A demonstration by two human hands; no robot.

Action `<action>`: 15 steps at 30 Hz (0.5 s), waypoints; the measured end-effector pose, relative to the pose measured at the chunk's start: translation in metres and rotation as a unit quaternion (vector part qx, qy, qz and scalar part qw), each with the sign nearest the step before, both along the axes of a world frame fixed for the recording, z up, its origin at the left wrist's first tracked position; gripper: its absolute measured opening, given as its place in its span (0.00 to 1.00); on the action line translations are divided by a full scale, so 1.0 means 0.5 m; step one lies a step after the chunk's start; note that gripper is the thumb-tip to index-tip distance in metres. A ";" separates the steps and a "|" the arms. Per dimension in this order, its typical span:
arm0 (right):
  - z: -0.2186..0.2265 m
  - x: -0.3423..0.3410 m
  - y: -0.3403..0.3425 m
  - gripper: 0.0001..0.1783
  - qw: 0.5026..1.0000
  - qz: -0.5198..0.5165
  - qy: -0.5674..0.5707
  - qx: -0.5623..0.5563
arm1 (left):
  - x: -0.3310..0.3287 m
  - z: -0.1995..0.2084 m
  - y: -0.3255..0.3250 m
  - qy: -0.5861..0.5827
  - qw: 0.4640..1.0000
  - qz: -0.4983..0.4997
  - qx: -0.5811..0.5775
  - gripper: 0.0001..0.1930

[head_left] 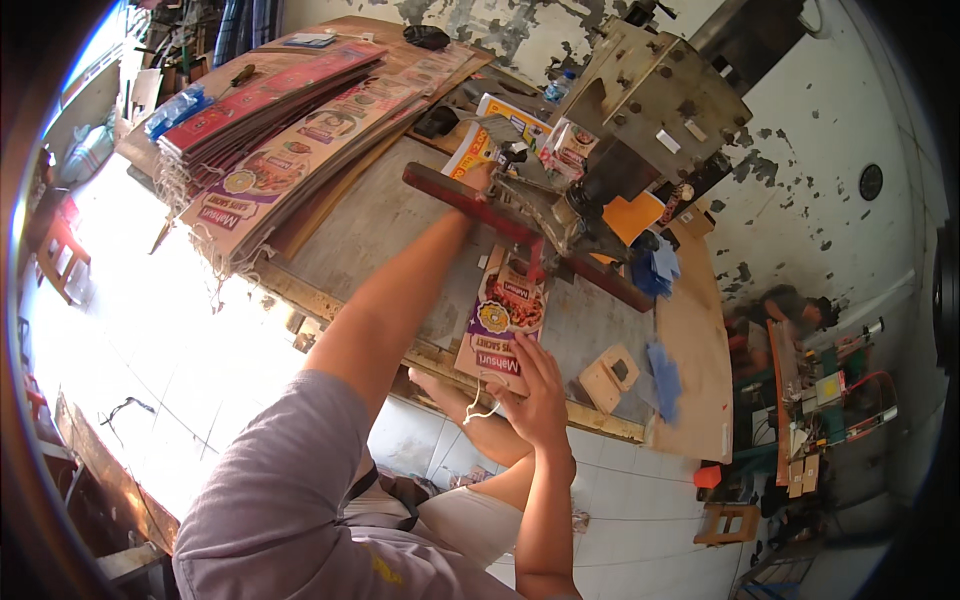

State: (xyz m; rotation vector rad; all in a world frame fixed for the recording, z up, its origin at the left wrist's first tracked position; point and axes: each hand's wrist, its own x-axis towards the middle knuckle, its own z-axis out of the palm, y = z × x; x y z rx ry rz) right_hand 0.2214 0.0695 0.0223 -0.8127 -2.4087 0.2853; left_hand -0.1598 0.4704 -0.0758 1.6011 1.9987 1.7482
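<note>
Head view: 1 cam; places given rel. to the machine (655, 110), a big bolted metal block w/ a red bar (450, 192) on its near side.
L hand (481, 180): L of machine, far side of red bar, arm stretched out; partly hidden by metal frame, can't tell if gripping.
R hand (537, 388): near side of machine; fingers extended, laid on near end of printed card, not closed into a fist.
Printed card (512, 310): near side of machine, on table (345, 225); pinkish w/ food pic, far end by red bar.
String (478, 408): white, at card's near end, just beside R hand.
Card stack (285, 170): L of machine, long pinkish printed strips; red stack (275, 92) next to it, further L.
Bottle (560, 86): clear plastic, just L of machine.
Orange piece (632, 217): close by machine's near R.
Wooden block (609, 377): near side of machine, R of card, has a hole.
Blue scraps (663, 381): just R of block.
</note>
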 end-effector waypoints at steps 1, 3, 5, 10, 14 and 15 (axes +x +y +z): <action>0.005 -0.005 0.003 0.44 1.000 0.006 0.003 0.003 | -0.017 0.015 -0.016 0.040 0.997 0.054 -0.049 0.25; -0.022 0.055 0.002 0.44 0.998 -0.050 -0.029 -0.026 | 0.175 -0.043 -0.109 0.092 0.987 0.003 -0.135 0.29; -0.026 0.075 -0.001 0.44 0.997 -0.064 -0.038 -0.024 | 0.219 0.002 -0.227 0.076 0.982 -0.048 -0.168 0.30; -0.031 0.079 -0.016 0.43 0.995 -0.084 -0.052 0.025 | 0.200 0.129 -0.559 0.341 0.879 -0.055 -0.329 0.31; -0.033 0.065 -0.015 0.42 0.994 -0.087 -0.048 0.042 | 0.189 0.124 -0.761 0.248 0.945 -0.135 -0.163 0.33; -0.036 0.065 -0.014 0.41 0.994 -0.090 -0.050 0.043 | 0.204 0.151 -0.804 0.206 0.949 -0.189 -0.145 0.33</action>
